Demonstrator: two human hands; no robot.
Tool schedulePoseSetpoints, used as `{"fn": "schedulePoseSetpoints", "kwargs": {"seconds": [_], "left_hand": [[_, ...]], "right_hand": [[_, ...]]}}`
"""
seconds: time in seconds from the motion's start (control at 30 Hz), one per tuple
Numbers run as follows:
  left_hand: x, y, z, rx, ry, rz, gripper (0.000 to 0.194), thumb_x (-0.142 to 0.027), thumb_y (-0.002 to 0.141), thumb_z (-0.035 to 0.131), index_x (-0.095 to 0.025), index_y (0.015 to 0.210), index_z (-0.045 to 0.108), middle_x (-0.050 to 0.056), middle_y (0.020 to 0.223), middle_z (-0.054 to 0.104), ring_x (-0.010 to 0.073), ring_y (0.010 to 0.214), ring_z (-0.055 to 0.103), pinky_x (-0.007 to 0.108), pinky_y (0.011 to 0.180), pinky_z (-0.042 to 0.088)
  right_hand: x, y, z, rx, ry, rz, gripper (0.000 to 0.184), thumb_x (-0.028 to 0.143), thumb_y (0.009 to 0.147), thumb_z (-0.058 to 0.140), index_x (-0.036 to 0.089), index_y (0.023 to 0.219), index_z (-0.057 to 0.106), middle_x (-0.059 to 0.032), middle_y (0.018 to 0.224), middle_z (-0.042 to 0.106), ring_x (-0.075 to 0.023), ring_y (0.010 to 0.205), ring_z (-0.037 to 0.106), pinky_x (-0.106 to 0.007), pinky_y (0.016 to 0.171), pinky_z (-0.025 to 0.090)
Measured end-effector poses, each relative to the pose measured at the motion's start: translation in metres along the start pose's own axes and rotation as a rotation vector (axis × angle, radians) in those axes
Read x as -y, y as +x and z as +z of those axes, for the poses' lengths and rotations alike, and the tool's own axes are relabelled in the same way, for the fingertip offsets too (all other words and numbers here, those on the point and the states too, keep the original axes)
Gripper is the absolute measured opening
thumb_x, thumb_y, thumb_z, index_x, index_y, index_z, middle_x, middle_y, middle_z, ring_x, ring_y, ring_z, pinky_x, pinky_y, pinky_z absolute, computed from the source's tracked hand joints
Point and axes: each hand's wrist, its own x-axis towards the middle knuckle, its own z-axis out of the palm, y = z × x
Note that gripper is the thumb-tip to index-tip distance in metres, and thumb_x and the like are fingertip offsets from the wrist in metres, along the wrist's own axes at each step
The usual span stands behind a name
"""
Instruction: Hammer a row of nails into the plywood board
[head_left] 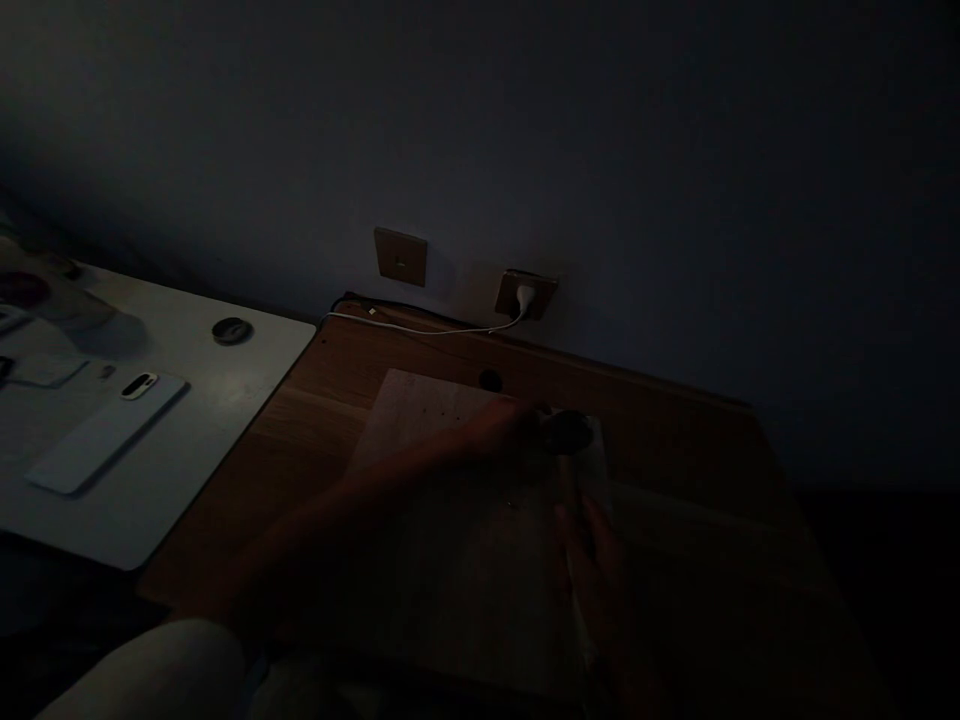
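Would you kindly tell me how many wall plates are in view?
2: the left plate, with no plug in it, and the right plate, holding a white plug. Both are on the wall, whose right side is too dark to rule out another.

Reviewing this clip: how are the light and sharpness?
Head view: very underexposed; white tabletop brightest, soft shadow beside the phone; left hand, right hand and long-handled tool murky, finger detail lost; lower right nearly black.

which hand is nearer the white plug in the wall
Left. The left hand is at the board, below the plug; the right hand is farther off, around the tool's handle.
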Motion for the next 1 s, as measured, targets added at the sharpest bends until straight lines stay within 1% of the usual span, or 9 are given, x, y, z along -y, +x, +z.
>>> {"fn": "schedulePoseSetpoints", "kwargs": {"seconds": [0.1, 0.2, 0.33, 0.47, 0.57, 0.67, 0.73, 0.87, 1.0], "left_hand": [[-0.011, -0.011, -0.023, 0.079, 0.045, -0.003, 0.042, -0.012, 0.088, 0.07, -0.013, 0.129, 0.064, 0.013, 0.125, 0.074, 0.0224, 0.113, 0.072, 0.033, 0.097, 0.056], [-0.024, -0.03, -0.05, 0.202, 0.186, 0.032, 0.03, -0.012, 0.089, 0.068, -0.015, 0.12, 0.068, 0.012, 0.121, 0.072, 0.0214, 0.105, 0.07, 0.031, 0.091, 0.055], [-0.04, -0.05, -0.065, 0.407, 0.371, 0.132, 0.018, -0.016, 0.094, 0.065, -0.016, 0.111, 0.071, 0.012, 0.112, 0.07, 0.022, 0.095, 0.068, 0.03, 0.079, 0.053], [-0.049, -0.05, -0.056, 0.506, 0.484, 0.117, 0.01, -0.017, 0.094, 0.068, -0.015, 0.102, 0.072, 0.013, 0.111, 0.07, 0.0217, 0.092, 0.068, 0.03, 0.075, 0.052], [-0.052, -0.046, -0.048, 0.528, 0.52, 0.074, 0.011, -0.016, 0.095, 0.064, -0.013, 0.101, 0.073, 0.014, 0.114, 0.071, 0.0212, 0.09, 0.069, 0.03, 0.073, 0.051], [-0.052, -0.047, -0.044, 0.51, 0.527, 0.077, 0.012, -0.015, 0.096, 0.063, -0.013, 0.101, 0.074, 0.014, 0.115, 0.073, 0.0219, 0.088, 0.071, 0.031, 0.072, 0.051], [-0.05, -0.049, -0.043, 0.475, 0.503, 0.093, 0.012, -0.016, 0.096, 0.064, -0.013, 0.104, 0.073, 0.013, 0.114, 0.074, 0.0237, 0.093, 0.072, 0.032, 0.077, 0.052], [-0.044, -0.051, -0.042, 0.417, 0.401, 0.106, 0.013, -0.013, 0.097, 0.064, -0.015, 0.107, 0.071, 0.011, 0.11, 0.076, 0.0227, 0.094, 0.072, 0.031, 0.079, 0.053], [-0.043, -0.046, -0.045, 0.386, 0.371, 0.088, 0.009, -0.011, 0.098, 0.062, -0.015, 0.099, 0.07, 0.01, 0.105, 0.074, 0.0195, 0.087, 0.07, 0.029, 0.075, 0.052]], "right_hand": [[-0.012, -0.004, -0.004, -0.043, 0.014, 0.02, 0.092, 0.087, 0.085, 0.055, 0.016, 0.142, 0.067, -0.0136, 0.107, 0.079, -0.0356, 0.105, 0.074, -0.043, 0.086, 0.059], [-0.031, -0.012, -0.011, -0.074, -0.017, 0.03, 0.089, 0.092, 0.08, 0.057, 0.022, 0.133, 0.072, -0.0161, 0.134, 0.074, -0.0389, 0.129, 0.066, -0.047, 0.101, 0.057], [-0.052, -0.024, -0.019, -0.072, -0.047, 0.022, 0.079, 0.094, 0.08, 0.056, 0.027, 0.118, 0.077, -0.0133, 0.126, 0.077, -0.0401, 0.129, 0.066, -0.05, 0.1, 0.06], [-0.062, -0.031, -0.019, -0.132, -0.077, -0.031, 0.077, 0.095, 0.076, 0.058, 0.029, 0.111, 0.079, -0.0124, 0.122, 0.078, -0.042, 0.134, 0.063, -0.053, 0.102, 0.059], [-0.063, -0.032, -0.019, -0.135, -0.07, -0.016, 0.075, 0.09, 0.082, 0.059, 0.028, 0.118, 0.078, -0.0125, 0.12, 0.078, -0.0408, 0.131, 0.065, -0.053, 0.1, 0.061], [-0.063, -0.032, -0.022, -0.065, -0.057, -0.009, 0.071, 0.088, 0.079, 0.066, 0.029, 0.115, 0.079, -0.0117, 0.123, 0.079, -0.041, 0.134, 0.064, -0.05, 0.1, 0.061], [-0.063, -0.031, -0.022, -0.037, -0.047, 0.012, 0.071, 0.089, 0.079, 0.065, 0.029, 0.115, 0.079, -0.0112, 0.13, 0.077, -0.0414, 0.138, 0.061, -0.05, 0.102, 0.061], [-0.064, -0.032, -0.016, -0.024, -0.007, 0.087, 0.08, 0.09, 0.086, 0.056, 0.027, 0.133, 0.073, -0.0131, 0.151, 0.067, -0.0407, 0.144, 0.058, -0.052, 0.109, 0.058], [-0.066, -0.035, -0.012, -0.028, 0.004, 0.075, 0.077, 0.088, 0.087, 0.058, 0.028, 0.133, 0.074, -0.0123, 0.153, 0.066, -0.0403, 0.147, 0.055, -0.054, 0.117, 0.052]]}}
